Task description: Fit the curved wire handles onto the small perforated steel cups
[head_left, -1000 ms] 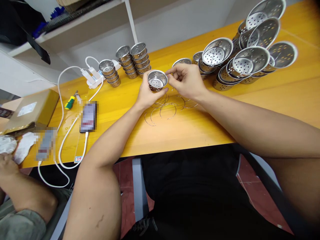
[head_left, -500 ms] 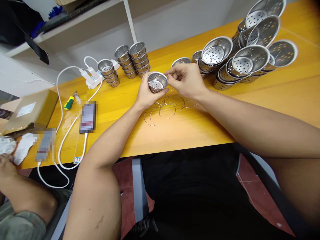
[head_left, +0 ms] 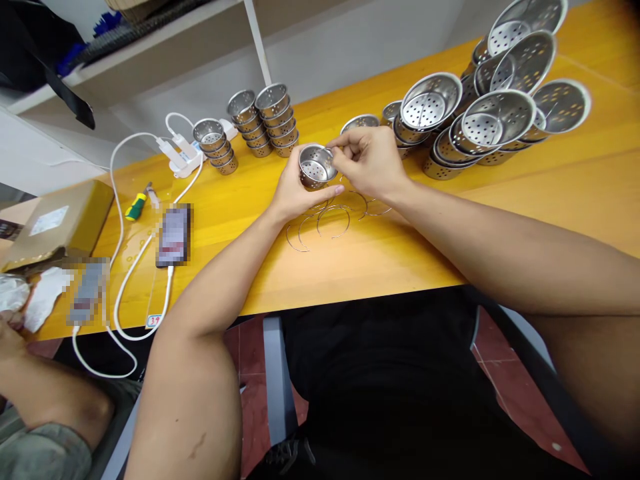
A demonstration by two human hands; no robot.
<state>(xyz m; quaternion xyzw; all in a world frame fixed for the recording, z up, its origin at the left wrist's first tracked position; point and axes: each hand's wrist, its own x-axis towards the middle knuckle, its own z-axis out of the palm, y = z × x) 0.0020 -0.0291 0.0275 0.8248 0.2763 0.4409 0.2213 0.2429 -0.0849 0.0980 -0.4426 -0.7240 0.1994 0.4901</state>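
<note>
My left hand point(head_left: 295, 190) is wrapped around a small perforated metal cup point(head_left: 318, 175), tilted so that its mouth faces me. Its thumb is stretched out below the cup. At the cup's right rim, my right hand point(head_left: 367, 160) has thumb and forefinger pinched together on a thin wire, mostly hidden by the fingers. A bit of wire shows beneath them. Several thin curved wires point(head_left: 334, 208) lie on the table under both hands.
Behind my hands are stacks of small perforated cups point(head_left: 277, 120); larger stacks point(head_left: 495, 127) lean at the right. A phone point(head_left: 173, 237) with a white cable, a screwdriver point(head_left: 135, 207), a power strip point(head_left: 186, 160) and a cardboard box point(head_left: 60, 223) lie left. Another person's arm point(head_left: 45, 393) is at far left.
The cup has shifted slightly right, closer to the right fingers, and the left thumb has moved off its front, now extended below it. The pinching right hand stays at the rim.
</note>
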